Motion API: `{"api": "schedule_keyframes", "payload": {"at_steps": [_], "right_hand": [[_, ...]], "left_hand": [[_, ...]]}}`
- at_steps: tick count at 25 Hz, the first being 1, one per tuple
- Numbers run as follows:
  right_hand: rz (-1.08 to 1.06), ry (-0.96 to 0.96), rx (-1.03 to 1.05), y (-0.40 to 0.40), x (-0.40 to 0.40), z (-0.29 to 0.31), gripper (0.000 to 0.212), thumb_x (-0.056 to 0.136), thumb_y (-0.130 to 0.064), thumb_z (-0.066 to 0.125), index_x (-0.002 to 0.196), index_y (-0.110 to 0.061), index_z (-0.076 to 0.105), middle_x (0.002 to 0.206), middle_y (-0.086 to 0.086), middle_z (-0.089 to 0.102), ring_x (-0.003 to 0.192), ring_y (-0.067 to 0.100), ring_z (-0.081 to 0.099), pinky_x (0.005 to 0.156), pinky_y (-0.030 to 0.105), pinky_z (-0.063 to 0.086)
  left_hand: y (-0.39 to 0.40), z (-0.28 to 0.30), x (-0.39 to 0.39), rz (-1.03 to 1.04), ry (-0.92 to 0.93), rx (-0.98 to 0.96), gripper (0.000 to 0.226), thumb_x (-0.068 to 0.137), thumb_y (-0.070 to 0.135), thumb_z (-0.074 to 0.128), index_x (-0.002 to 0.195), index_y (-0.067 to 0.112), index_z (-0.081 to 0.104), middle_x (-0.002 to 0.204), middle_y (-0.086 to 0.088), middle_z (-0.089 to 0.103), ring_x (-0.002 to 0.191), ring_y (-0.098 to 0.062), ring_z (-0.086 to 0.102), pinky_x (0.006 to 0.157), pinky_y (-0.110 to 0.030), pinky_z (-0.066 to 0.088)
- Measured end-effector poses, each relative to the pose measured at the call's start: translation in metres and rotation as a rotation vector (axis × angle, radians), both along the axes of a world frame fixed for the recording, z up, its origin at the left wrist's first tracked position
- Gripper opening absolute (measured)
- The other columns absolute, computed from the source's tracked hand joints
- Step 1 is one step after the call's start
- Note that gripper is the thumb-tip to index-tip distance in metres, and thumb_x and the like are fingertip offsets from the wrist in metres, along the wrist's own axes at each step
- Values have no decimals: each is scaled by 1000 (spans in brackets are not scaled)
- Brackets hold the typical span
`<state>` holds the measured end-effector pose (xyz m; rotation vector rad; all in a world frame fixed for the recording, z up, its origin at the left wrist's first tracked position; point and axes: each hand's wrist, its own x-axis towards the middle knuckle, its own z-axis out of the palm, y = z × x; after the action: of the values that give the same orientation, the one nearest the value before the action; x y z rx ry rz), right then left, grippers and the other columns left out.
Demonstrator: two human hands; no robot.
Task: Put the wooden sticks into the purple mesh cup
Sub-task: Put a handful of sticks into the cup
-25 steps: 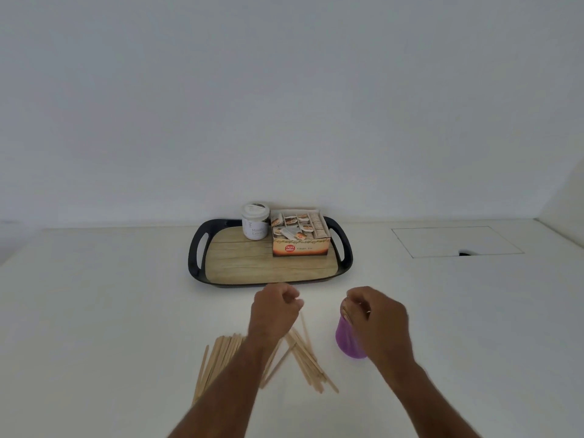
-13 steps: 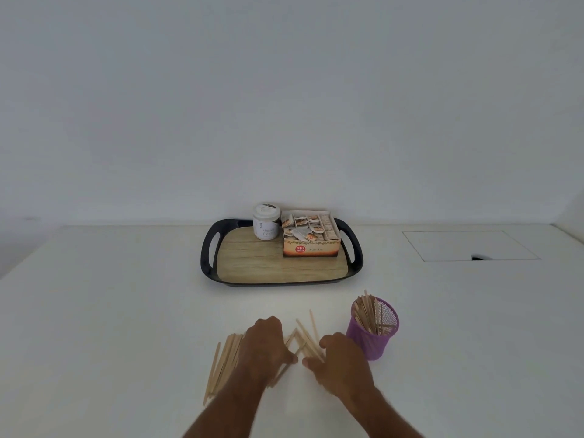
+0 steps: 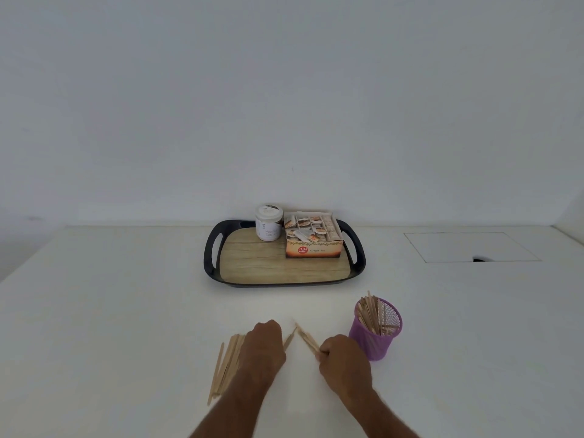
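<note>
Here, the purple mesh cup (image 3: 375,329) on the table (image 3: 126,311) already holds many wooden sticks (image 3: 370,311). The right hand (image 3: 343,358) and left hand (image 3: 264,344) each grip a bunch; a loose pile (image 3: 225,363) remains.

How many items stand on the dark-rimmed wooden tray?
2: a white-lidded jar at the tray's far edge and an open cardboard tea box touching its right side. Nothing else shows there.
</note>
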<state>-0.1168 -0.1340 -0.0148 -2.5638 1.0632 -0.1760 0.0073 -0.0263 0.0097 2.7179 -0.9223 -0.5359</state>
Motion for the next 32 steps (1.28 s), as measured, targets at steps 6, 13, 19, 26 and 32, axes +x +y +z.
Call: {"api": "schedule_keyframes", "payload": {"at_steps": [6,13,19,26,32], "right_hand": [[-47,-56,-8,2,0,3,17,82,-19,58,89,-17,74,83,-6,68,68,8,56,53,9,38],[-19,-133,-13,5,-2,11,6,84,-18,63,88,-19,67,87,-7,63,75,10,59,61,16,48],[-77,-334,76,2,-9,26,17,83,-11,67,73,-22,59,68,-10,63,64,6,60,56,15,47],[-212,-787,80,-20,-37,82,13,81,-8,72,76,-19,69,67,-14,68,70,-2,64,60,5,43],[-360,-891,57,-64,-51,89,11,84,-17,72,83,-28,69,76,-17,69,74,12,66,69,37,56]], "left_hand": [[7,-5,4,75,42,-114,23,76,9,56,94,13,70,91,-1,73,84,-17,70,70,-25,55],[7,13,-2,96,47,-292,17,76,6,55,81,19,65,89,6,70,73,-9,58,61,-19,38],[-11,30,-12,176,166,-563,18,77,12,76,74,26,66,76,10,68,70,-4,65,68,-19,53],[-46,58,-34,156,368,-884,20,75,10,82,74,21,66,72,4,70,67,-11,71,71,-38,63],[-79,74,-52,74,406,-983,17,77,13,82,76,20,67,77,4,72,72,-15,72,74,-36,63]]}}
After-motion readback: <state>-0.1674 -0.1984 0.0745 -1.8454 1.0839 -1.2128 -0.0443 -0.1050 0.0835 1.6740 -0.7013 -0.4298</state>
